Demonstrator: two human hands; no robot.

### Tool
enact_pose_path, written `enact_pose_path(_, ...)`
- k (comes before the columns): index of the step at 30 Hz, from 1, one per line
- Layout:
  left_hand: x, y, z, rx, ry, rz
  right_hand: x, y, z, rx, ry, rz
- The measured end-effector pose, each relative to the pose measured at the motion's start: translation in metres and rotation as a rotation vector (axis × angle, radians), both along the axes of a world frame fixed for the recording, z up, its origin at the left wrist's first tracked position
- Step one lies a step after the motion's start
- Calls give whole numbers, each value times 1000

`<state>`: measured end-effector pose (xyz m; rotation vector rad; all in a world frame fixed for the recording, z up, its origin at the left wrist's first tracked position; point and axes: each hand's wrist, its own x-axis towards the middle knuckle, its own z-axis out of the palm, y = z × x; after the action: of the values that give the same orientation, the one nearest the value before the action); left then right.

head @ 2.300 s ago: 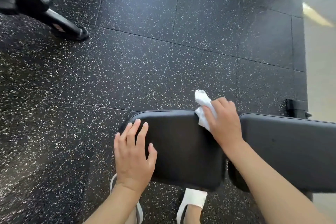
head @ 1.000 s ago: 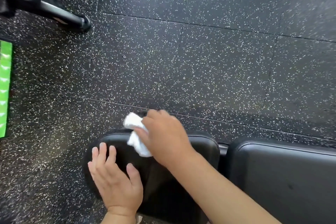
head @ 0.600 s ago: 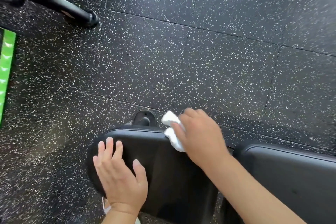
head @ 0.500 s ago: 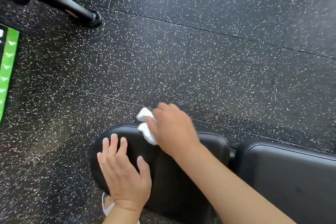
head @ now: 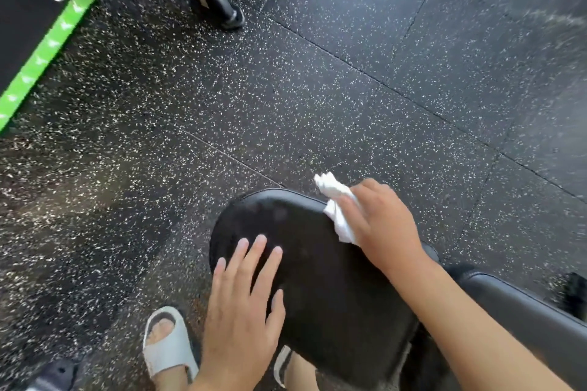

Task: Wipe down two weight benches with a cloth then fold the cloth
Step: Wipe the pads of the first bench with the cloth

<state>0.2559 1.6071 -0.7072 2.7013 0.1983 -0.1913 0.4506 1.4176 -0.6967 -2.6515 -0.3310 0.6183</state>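
Cloth, white and crumpled, is gripped in the right hand at the far edge of the black seat pad. Nearer, the left hand lies flat on the pad, fingers straight. A grey sandal stands below; speckled floor and green-edged mat lie beyond.

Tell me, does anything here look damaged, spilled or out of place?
Nothing stands out. The black padded bench seat looks intact, with no tear or spill visible. The right hand grips the crumpled white cloth at its far edge, and the left hand rests flat on it. The image is somewhat blurred.
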Motion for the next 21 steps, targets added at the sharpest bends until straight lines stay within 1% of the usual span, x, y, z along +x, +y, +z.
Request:
enact_pose_path(3, -13, 5, -4, -32, -36, 4, 2, 41, 1, -23, -26, 13)
enact_pose_path(5, -19, 6, -5, -51, -40, 24, 7, 81, -1, -32, -69, 76)
enact_pose_path(7, -30, 5, -7, -50, -42, 37, 9, 124, -4, -47, -121, 193)
enact_pose_path(8, -35, 5, -8, -48, -50, 39, 5, 146, -5, -58, -163, 292)
enact_pose_path(11, -49, 2, -9, -25, -82, 23, -29, 194, 2, -76, -269, 684)
enact_pose_path(13, -53, 2, -8, 4, -81, 5, -55, 199, 5, -48, -247, 936)
enact_pose_path(14, -53, 3, -6, 6, -67, 5, -57, 194, 5, -31, -246, 1003)
enact_pose_path(16, -51, 4, -4, -14, -53, 17, -41, 176, 5, 27, -273, 986)
enact_pose_path(17, -51, 5, -2, -28, -55, 21, -30, 169, 6, 45, -291, 912)
enact_pose_path(18, -52, 5, 0, -37, -54, 19, -18, 164, 6, 37, -299, 789)
enact_pose_path(20, -54, 5, 1, -45, -40, 6, 1, 163, 6, 8, -190, 474)
enact_pose_path(21, -54, 6, 2, -52, -36, 1, 3, 165, 5, -11, -148, 366)
